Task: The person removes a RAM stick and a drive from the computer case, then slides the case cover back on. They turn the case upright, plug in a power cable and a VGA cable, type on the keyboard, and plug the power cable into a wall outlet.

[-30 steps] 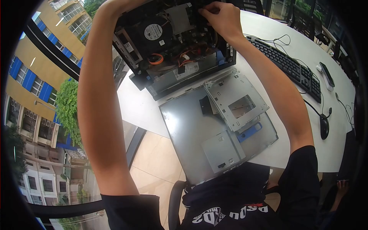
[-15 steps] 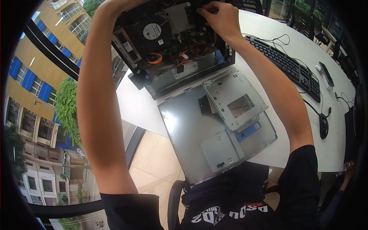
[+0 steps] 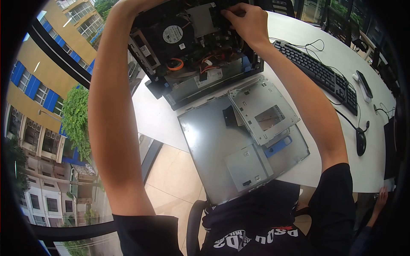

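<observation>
Head cam, 2 hands: right hand (image 3: 247, 19) pinching inside 1 open PC case (image 3: 192, 47), left hand's grip unclear, 1 keyboard (image 3: 318, 70).

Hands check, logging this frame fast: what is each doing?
Left hand: out of view past the top edge.
Right hand: fingers curled down inside the open computer case; grip cannot be told.

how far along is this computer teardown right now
Done so far: the grey side panel is off and lies flat on the white table, with a metal drive cage resting on it. In hand: the right hand reaches into the open computer case, fingers on parts near its top; the left hand is out of view. Left inside: the fan and orange cables remain fitted.
</observation>
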`<action>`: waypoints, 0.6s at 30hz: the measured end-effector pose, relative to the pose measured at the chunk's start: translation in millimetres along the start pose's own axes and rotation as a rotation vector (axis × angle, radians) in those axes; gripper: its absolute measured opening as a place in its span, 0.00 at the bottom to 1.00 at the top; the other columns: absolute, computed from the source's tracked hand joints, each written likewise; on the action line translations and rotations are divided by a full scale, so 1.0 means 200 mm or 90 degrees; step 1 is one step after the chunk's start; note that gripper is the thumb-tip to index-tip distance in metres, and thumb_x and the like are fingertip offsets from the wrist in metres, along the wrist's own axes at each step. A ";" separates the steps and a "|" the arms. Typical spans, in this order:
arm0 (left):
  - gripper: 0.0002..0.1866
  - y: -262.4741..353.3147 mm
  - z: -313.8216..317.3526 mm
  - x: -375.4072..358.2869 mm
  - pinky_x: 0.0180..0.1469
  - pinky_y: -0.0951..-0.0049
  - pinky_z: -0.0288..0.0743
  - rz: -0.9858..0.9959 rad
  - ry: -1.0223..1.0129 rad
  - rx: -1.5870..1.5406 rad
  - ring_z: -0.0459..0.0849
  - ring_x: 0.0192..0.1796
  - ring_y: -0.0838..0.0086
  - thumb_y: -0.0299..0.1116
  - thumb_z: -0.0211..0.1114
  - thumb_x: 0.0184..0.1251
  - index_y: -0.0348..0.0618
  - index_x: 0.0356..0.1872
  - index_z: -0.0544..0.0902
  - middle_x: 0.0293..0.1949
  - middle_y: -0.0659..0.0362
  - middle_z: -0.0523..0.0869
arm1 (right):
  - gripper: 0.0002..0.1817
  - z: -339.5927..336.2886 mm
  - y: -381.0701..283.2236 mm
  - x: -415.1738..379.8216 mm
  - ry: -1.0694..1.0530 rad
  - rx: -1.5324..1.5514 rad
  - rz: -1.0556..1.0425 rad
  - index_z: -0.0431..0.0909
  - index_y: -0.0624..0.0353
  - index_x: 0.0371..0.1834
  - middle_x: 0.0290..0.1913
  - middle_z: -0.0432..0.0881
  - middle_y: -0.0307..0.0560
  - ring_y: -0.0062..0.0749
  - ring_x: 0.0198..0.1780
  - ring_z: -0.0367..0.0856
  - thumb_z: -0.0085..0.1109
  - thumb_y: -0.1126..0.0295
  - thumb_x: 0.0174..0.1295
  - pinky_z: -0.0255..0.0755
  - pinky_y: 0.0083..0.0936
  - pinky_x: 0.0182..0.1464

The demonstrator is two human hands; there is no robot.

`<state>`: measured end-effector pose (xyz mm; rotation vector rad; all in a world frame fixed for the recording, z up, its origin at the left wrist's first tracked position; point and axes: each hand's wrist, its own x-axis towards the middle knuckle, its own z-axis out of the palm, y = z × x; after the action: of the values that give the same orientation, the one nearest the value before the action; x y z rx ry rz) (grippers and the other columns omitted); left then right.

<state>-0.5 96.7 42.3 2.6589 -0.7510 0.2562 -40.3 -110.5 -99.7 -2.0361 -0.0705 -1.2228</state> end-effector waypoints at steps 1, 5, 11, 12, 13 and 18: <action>0.47 -0.01 0.00 0.00 0.73 0.55 0.70 0.026 -0.014 -0.015 0.79 0.70 0.55 0.77 0.52 0.70 0.47 0.74 0.77 0.70 0.44 0.80 | 0.14 0.01 0.01 0.00 0.001 -0.003 0.003 0.89 0.72 0.38 0.34 0.90 0.64 0.50 0.36 0.92 0.74 0.68 0.61 0.83 0.36 0.41; 0.47 0.01 -0.01 -0.02 0.73 0.54 0.69 0.000 -0.030 -0.033 0.78 0.71 0.55 0.77 0.53 0.70 0.48 0.74 0.77 0.71 0.44 0.79 | 0.15 0.04 0.04 0.02 0.011 -0.018 -0.020 0.89 0.72 0.38 0.34 0.89 0.65 0.51 0.36 0.91 0.74 0.67 0.60 0.83 0.37 0.41; 0.46 0.02 -0.02 -0.03 0.73 0.53 0.69 -0.040 -0.055 -0.036 0.78 0.71 0.54 0.77 0.51 0.70 0.50 0.75 0.77 0.72 0.45 0.78 | 0.15 0.01 0.06 0.02 -0.042 -0.042 -0.052 0.89 0.70 0.39 0.34 0.89 0.64 0.54 0.38 0.91 0.73 0.65 0.61 0.84 0.39 0.45; 0.46 0.06 -0.03 -0.08 0.74 0.52 0.68 -0.033 -0.072 -0.024 0.78 0.71 0.53 0.76 0.50 0.70 0.50 0.75 0.77 0.73 0.45 0.78 | 0.16 0.01 0.10 0.02 -0.060 -0.083 -0.082 0.90 0.67 0.42 0.35 0.90 0.61 0.50 0.39 0.92 0.74 0.62 0.62 0.85 0.37 0.46; 0.46 0.10 -0.07 -0.14 0.74 0.51 0.67 -0.026 -0.087 -0.012 0.78 0.72 0.53 0.76 0.49 0.71 0.51 0.75 0.77 0.73 0.45 0.78 | 0.18 0.02 0.14 0.02 -0.078 -0.126 -0.113 0.91 0.64 0.45 0.36 0.92 0.57 0.46 0.39 0.93 0.74 0.59 0.63 0.87 0.35 0.47; 0.44 0.16 -0.09 -0.04 0.78 0.51 0.60 -0.090 -0.130 0.057 0.70 0.78 0.55 0.72 0.45 0.73 0.51 0.78 0.72 0.78 0.48 0.71 | 0.15 0.01 0.11 0.02 -0.146 -0.198 -0.095 0.91 0.64 0.41 0.34 0.89 0.63 0.58 0.41 0.91 0.72 0.62 0.62 0.84 0.43 0.50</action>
<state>-26.3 82.0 66.2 2.8385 -0.6202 -0.0204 -27.3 -126.1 -110.7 -2.4755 -0.1534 -1.1404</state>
